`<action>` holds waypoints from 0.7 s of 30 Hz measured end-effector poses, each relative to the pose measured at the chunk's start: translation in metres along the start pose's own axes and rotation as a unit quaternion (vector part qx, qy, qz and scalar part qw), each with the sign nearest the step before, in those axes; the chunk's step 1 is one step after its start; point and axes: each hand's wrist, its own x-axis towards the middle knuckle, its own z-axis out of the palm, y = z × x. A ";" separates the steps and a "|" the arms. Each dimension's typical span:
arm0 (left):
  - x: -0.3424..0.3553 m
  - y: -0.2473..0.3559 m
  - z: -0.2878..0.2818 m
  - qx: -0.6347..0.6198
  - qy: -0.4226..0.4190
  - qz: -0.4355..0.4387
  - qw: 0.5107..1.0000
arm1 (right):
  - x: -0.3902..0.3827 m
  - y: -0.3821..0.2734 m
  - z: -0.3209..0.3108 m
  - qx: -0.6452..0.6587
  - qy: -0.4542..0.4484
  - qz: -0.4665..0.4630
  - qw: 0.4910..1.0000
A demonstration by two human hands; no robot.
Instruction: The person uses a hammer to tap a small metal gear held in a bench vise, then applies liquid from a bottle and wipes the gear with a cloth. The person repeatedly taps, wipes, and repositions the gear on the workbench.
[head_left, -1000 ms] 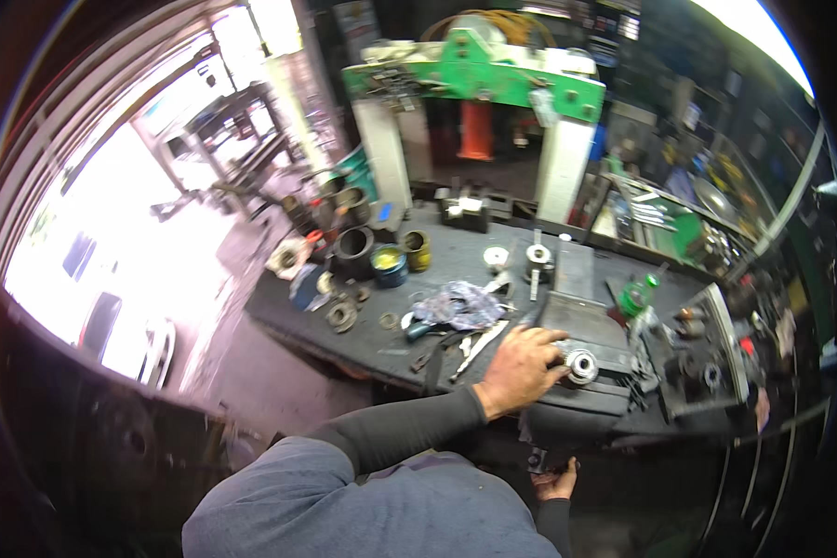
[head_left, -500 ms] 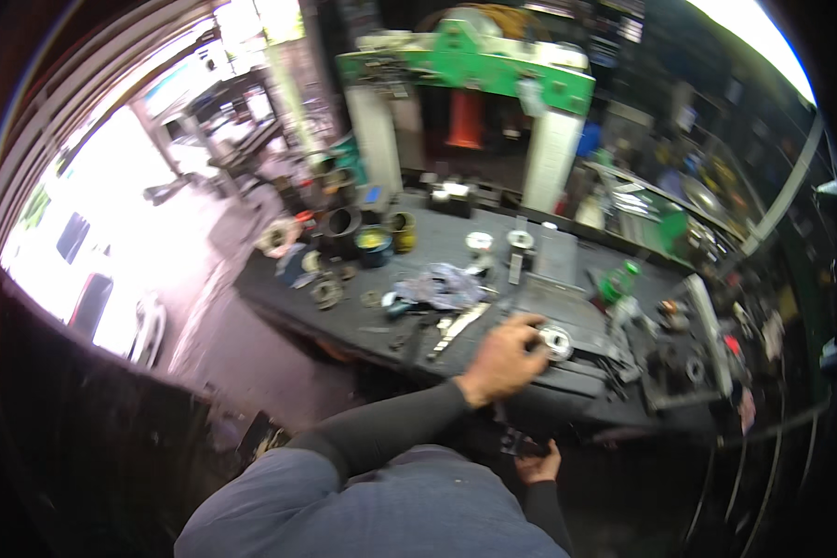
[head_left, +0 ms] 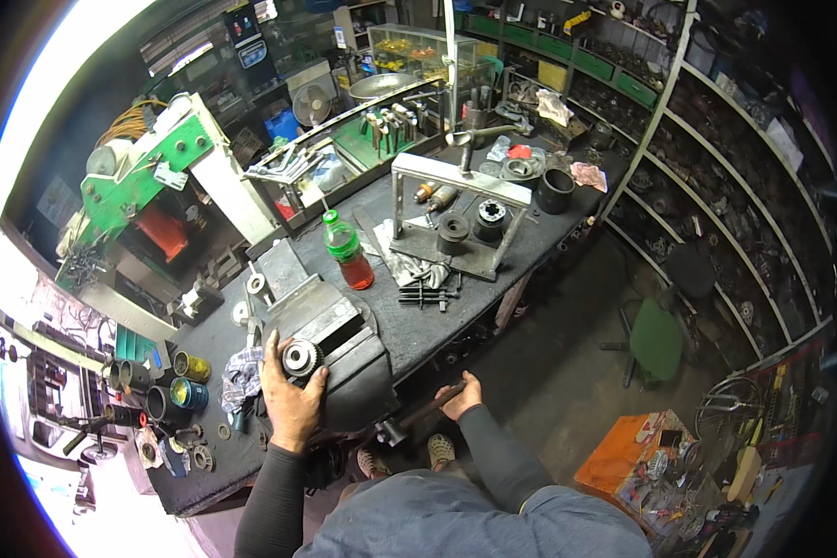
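My left hand curls around a round toothed metal gear, thumb on one side and fingers on the other. The gear rests at the left end of a big bench vise; whether its jaws clamp it I cannot tell. A dark gap shows between the jaws. Lower right of the vise, in front of the bench, my right hand is closed on the end of the vise handle, a dark bar running into the screw head. A crumpled cloth lies left of my left hand.
On the black bench stand a green-capped bottle of red liquid and a metal frame around dark round parts. Several cans sit at the left end. A green press rises behind. Shelves and an orange box are at right.
My view has swung to the right, bringing the shelves and floor into sight. My left hand has closed around the gear, and my right hand now shows on the vise handle.
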 end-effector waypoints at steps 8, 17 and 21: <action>-0.008 -0.008 -0.003 -0.024 0.009 -0.019 0.999 | -0.020 -0.025 0.021 0.009 -0.128 -0.051 0.990; -0.008 -0.009 0.001 -0.027 0.019 -0.027 0.999 | -0.143 -0.045 0.094 -0.073 -0.362 -0.113 0.922; -0.007 0.003 -0.006 0.039 0.011 0.016 0.999 | -0.251 -0.027 0.148 -0.416 -0.602 -0.117 0.672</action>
